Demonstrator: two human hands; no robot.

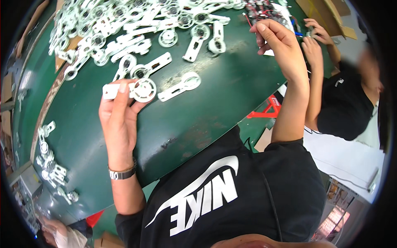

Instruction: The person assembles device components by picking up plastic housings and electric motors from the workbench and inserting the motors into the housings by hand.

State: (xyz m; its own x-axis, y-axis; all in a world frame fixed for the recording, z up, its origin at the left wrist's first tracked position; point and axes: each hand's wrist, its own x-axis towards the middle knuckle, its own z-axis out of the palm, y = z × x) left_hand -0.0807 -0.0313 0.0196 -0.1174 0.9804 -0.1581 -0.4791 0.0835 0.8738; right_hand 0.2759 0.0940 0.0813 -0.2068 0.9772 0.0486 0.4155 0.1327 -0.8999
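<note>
Pinching a white part [144, 91] between thumb and fingers of the left hand [118, 118], above the green table [206, 120], just beside a second part [182, 85]. Holding the right hand [280, 43] near the wires [264, 11], with thumb and fingers curled close; cannot tell whether pinching anything. Facing a pile of like parts [124, 25] across the table's far side.

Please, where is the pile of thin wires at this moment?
In the head view, the wire pile sits at the top, right of centre, just beyond the right hand and right of the heaped white parts.
</note>
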